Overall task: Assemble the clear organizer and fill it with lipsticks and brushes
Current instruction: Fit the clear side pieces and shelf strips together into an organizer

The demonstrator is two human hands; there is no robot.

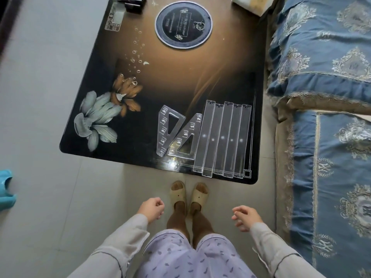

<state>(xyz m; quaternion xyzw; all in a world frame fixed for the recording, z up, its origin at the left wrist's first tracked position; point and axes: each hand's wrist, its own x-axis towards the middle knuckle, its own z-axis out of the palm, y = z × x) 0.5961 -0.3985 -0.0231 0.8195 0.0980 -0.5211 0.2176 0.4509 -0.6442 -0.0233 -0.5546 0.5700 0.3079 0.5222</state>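
The clear organizer lies in flat pieces on the near right corner of a dark glass table (140, 137). Two triangular clear side panels (170, 129) (186, 141) rest beside several long clear strips (222, 139) laid side by side. I stand in front of the table. My left hand (151, 209) hangs below the table edge with fingers loosely curled, holding nothing. My right hand (246, 216) hangs likewise, fingers relaxed and empty. No lipsticks or brushes are recognizable.
A round dark heater plate (183, 25) is set in the table's far middle. Dark boxes (133, 4) stand at the far left corner, a cardboard box (253, 4) at the far right. A blue patterned sofa (331, 97) runs along the right. A blue thing (6, 187) lies on the floor at left.
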